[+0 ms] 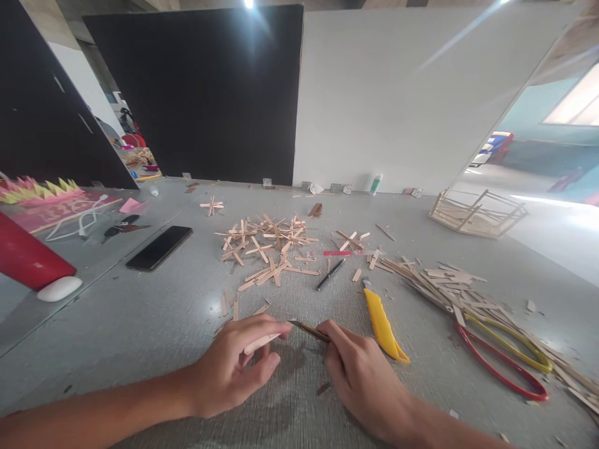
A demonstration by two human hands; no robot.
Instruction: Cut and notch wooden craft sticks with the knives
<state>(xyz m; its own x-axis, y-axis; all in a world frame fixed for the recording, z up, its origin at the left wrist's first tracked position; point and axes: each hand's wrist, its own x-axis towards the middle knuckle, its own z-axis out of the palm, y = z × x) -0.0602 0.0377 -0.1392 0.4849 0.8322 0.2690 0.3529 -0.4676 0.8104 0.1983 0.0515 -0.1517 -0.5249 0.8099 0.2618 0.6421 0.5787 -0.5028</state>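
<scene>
My left hand (243, 362) is closed around a short piece of wooden craft stick (261, 343), just above the table's front. In my right hand (358, 368) is a slim, dark craft knife (309, 330). Its tip points left and comes up to my left fingertips; whether it touches the stick I cannot tell. Several loose craft sticks (236, 307) lie just beyond my left hand. To the right of my right hand rests a yellow box cutter (384, 324). A black pen (330, 274) lies farther back.
Crossed craft sticks (276, 234) are heaped mid-table. Red-and-yellow-handled shears (503, 358) lie among strips (449, 280) at right, before a stick frame (477, 215). At left are a phone (160, 247) and red bottle (32, 252). Panels (421, 93) stand behind.
</scene>
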